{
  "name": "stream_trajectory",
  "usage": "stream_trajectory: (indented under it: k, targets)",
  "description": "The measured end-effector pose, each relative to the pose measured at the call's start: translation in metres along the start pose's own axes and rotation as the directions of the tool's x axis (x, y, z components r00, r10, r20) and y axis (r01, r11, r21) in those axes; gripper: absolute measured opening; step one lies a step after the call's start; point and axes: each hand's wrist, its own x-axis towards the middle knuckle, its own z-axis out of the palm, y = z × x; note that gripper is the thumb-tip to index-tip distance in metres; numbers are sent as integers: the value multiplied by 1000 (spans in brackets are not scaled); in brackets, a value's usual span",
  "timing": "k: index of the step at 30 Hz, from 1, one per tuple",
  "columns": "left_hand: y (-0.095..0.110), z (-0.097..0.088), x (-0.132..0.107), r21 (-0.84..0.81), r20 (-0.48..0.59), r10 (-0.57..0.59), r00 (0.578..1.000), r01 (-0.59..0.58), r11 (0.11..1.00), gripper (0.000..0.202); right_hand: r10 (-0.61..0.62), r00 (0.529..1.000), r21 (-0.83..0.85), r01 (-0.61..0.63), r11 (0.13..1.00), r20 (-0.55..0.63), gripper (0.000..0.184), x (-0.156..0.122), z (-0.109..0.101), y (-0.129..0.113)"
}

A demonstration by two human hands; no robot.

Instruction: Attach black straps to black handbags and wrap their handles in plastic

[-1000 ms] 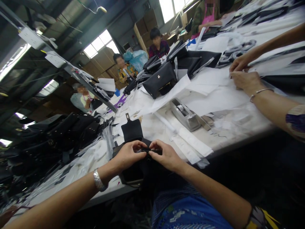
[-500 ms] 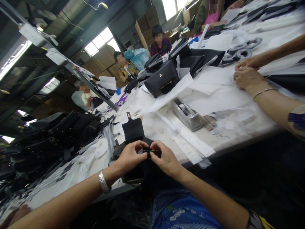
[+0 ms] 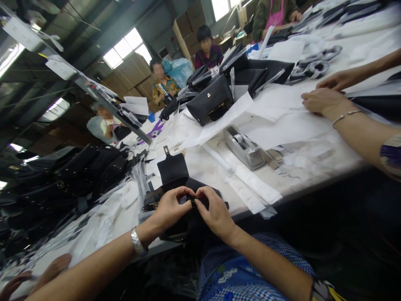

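At the table's near edge lies a black handbag (image 3: pixel 173 169), its flap raised and a metal clasp tab sticking up at the top. My left hand (image 3: pixel 175 205), with a silver bracelet at the wrist, pinches a small dark part of the bag between thumb and fingers. Right against it, fingertips nearly touching, my right hand (image 3: pixel 215 212) pinches the same dark part. Exactly which part it is, I cannot make out, as the fingers cover it. The bag's lower body hangs in shadow below the hands.
A grey tape dispenser (image 3: pixel 244 148) stands by white paper strips (image 3: pixel 250 188). Beyond lie finished-looking black bags (image 3: pixel 211 100). Many black bags are heaped at left (image 3: pixel 81 171). A co-worker's hands (image 3: pixel 326 100) work at right; another person's hands (image 3: pixel 52 271) show lower left.
The view has shifted slightly. My hands stay together on the bag, with the fingertips a little closer. The co-worker's hands at right have moved apart, and more of the lower-left hands shows.
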Motion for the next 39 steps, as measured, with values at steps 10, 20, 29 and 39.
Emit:
stream_trajectory:
  k: [10, 20, 29, 39]
  targets:
    - [-13, -4, -3, -151, 73, 39, 997, -27, 988, 24, 118, 991, 102, -124, 987, 67, 14, 3, -6, 6]
    - [-14, 2, -1, -167, 35, 132, 991, -125, 978, 29, 149, 983, 15, -151, 988, 107, 18, 7, -20, -4]
    - [-5, 3, -2, -33, 21, 148, 989, -147, 989, 24, 177, 978, 42, -183, 982, 107, 17, 4, -21, -2]
    - [0, -34, 4, 35, 152, 162, 975, -169, 985, 78, 83, 962, -120, -53, 991, 260, 10, 21, -35, -13]
